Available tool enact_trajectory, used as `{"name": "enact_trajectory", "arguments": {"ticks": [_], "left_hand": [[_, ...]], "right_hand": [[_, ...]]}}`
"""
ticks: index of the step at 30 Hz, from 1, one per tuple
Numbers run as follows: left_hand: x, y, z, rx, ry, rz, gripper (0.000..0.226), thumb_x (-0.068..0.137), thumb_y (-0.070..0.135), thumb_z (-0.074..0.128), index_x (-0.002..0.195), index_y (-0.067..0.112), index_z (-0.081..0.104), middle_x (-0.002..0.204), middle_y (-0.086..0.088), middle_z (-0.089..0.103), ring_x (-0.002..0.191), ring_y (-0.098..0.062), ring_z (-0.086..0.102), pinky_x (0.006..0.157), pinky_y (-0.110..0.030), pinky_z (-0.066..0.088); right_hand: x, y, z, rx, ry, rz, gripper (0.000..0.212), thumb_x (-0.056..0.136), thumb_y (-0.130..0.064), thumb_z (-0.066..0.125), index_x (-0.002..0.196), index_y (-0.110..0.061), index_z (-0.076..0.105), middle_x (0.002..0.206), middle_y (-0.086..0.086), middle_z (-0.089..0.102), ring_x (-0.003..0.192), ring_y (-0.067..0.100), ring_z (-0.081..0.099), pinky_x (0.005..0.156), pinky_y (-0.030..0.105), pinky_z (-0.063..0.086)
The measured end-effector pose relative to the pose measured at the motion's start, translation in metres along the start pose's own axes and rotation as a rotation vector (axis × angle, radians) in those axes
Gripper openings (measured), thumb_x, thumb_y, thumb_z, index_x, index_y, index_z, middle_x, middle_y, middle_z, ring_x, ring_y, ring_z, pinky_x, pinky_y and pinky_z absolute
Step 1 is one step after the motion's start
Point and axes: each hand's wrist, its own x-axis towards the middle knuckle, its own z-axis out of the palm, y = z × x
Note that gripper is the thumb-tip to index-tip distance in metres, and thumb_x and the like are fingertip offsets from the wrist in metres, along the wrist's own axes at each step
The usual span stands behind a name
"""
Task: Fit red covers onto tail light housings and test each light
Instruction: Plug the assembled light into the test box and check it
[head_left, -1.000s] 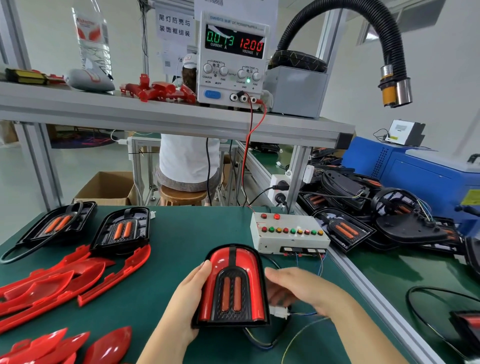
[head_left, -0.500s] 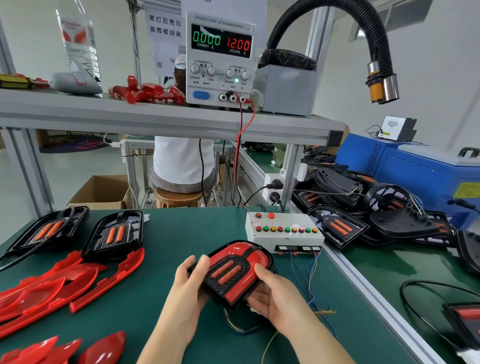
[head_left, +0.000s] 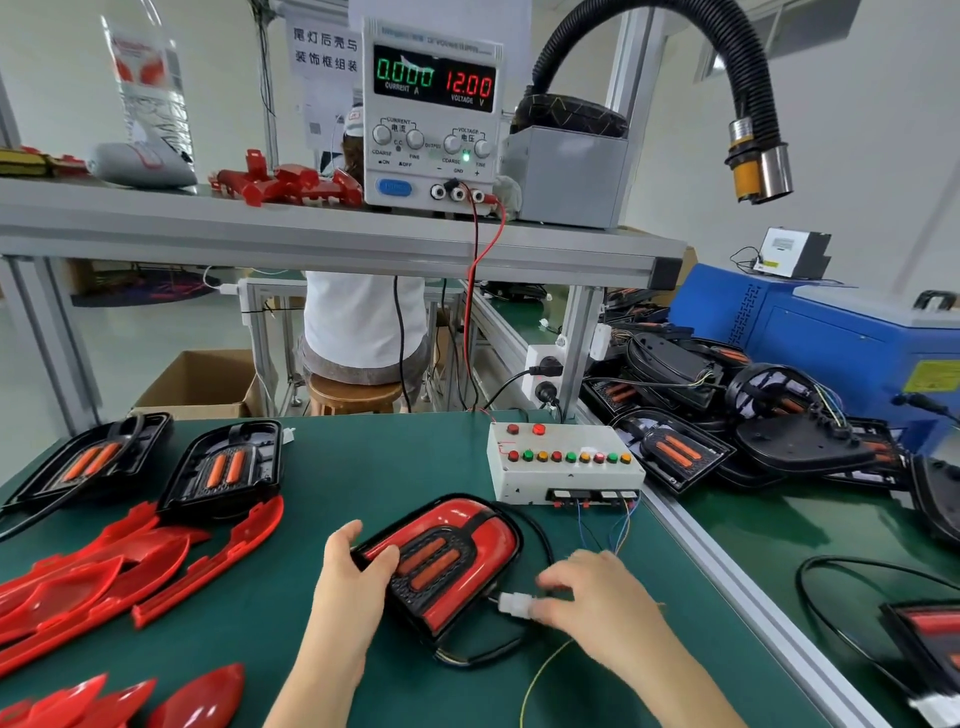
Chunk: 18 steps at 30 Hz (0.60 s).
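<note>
Our left hand (head_left: 355, 578) grips the left side of the tail light (head_left: 492, 540), thumb on top. The light sits on the green table (head_left: 363, 467). Just right of it, our right hand (head_left: 597, 597) pinches the white plug (head_left: 514, 605).

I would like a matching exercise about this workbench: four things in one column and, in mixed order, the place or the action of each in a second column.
Things
1. left hand
2. right hand
3. power supply
4. button box

Places or actions
A. stands on the upper shelf
B. holds the white connector
C. grips the covered tail light
D. sits on the green table, behind the covered tail light

Pairs: 1-C, 2-B, 3-A, 4-D
</note>
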Motion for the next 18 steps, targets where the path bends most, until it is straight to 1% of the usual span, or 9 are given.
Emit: {"name": "enact_trajectory", "arguments": {"ticks": [3,5,7,8,11,13,15,17,18], "left_hand": [[-0.01,0.01,-0.001,0.403,0.064,0.227,0.049,0.093,0.015,0.059,0.14,0.02,0.045,0.138,-0.005,0.046,0.128,-0.026,0.039,0.105,-0.037,0.032],[-0.02,0.023,0.007,0.693,0.12,0.628,0.038,0.085,0.014,0.069,0.122,0.022,0.064,0.128,-0.004,0.054,0.123,-0.029,0.042,0.103,-0.041,0.037],[-0.035,0.036,0.026,0.929,-0.037,0.972,0.027,0.078,0.025,0.074,0.105,0.027,0.073,0.12,0.001,0.061,0.125,-0.031,0.045,0.107,-0.041,0.035],[-0.042,0.039,0.038,1.066,-0.177,1.031,0.029,0.081,0.033,0.067,0.11,0.028,0.071,0.126,0.003,0.057,0.133,-0.032,0.036,0.115,-0.041,0.022],[-0.045,0.035,0.065,1.413,-0.42,0.979,0.044,0.09,0.044,0.052,0.127,0.021,0.058,0.146,-0.002,0.037,0.146,-0.028,0.0,0.116,-0.048,-0.016],[-0.043,0.033,0.074,1.518,-0.468,0.936,0.043,0.093,0.043,0.051,0.127,0.018,0.059,0.144,-0.004,0.04,0.145,-0.029,-0.001,0.11,-0.049,-0.024],[-0.043,0.033,0.076,1.52,-0.478,0.927,0.042,0.092,0.045,0.049,0.123,0.02,0.062,0.137,0.0,0.047,0.143,-0.026,0.005,0.107,-0.048,-0.027],[-0.043,0.033,0.074,1.525,-0.489,0.906,0.042,0.091,0.047,0.049,0.121,0.021,0.064,0.133,0.004,0.05,0.143,-0.024,0.007,0.106,-0.048,-0.029],[-0.042,0.034,0.071,1.542,-0.481,0.895,0.043,0.091,0.047,0.049,0.121,0.02,0.064,0.134,0.005,0.05,0.143,-0.024,0.007,0.106,-0.049,-0.028]], "right_hand": [[-0.003,0.002,0.004,-0.157,-0.026,-0.049,0.034,0.089,-0.057,0.054,0.115,-0.039,0.066,0.102,-0.015,0.061,0.111,0.015,0.043,0.084,0.032,0.034],[-0.004,0.004,0.006,-0.097,0.021,-0.041,0.029,0.091,-0.053,0.054,0.112,-0.039,0.068,0.106,-0.014,0.067,0.11,0.014,0.044,0.085,0.031,0.033],[-0.005,0.005,0.007,-0.038,0.084,-0.063,0.024,0.092,-0.049,0.055,0.106,-0.036,0.07,0.102,-0.015,0.069,0.105,0.012,0.048,0.088,0.027,0.036],[-0.005,0.006,0.006,-0.004,0.118,-0.081,0.021,0.092,-0.046,0.056,0.103,-0.035,0.071,0.099,-0.015,0.069,0.1,0.011,0.049,0.089,0.025,0.037],[-0.007,0.008,0.002,0.022,0.156,-0.181,0.019,0.094,-0.042,0.056,0.1,-0.033,0.071,0.095,-0.017,0.068,0.093,0.007,0.042,0.087,0.026,0.036],[-0.01,0.01,0.001,-0.028,0.179,-0.268,0.019,0.094,-0.042,0.056,0.101,-0.032,0.071,0.092,-0.02,0.064,0.099,0.006,0.041,0.086,0.026,0.033],[-0.013,0.012,0.003,-0.071,0.265,-0.371,0.008,0.083,-0.038,0.073,0.088,-0.031,0.073,0.084,-0.022,0.064,0.095,0.002,0.04,0.081,0.024,0.037],[-0.017,0.014,0.003,-0.078,0.333,-0.414,0.022,0.06,-0.034,0.09,0.068,-0.033,0.069,0.068,-0.024,0.061,0.082,0.001,0.043,0.067,0.017,0.04],[-0.018,0.015,0.001,-0.089,0.34,-0.386,0.024,0.059,-0.035,0.091,0.067,-0.034,0.068,0.068,-0.025,0.06,0.081,-0.001,0.046,0.066,0.017,0.042]]}}
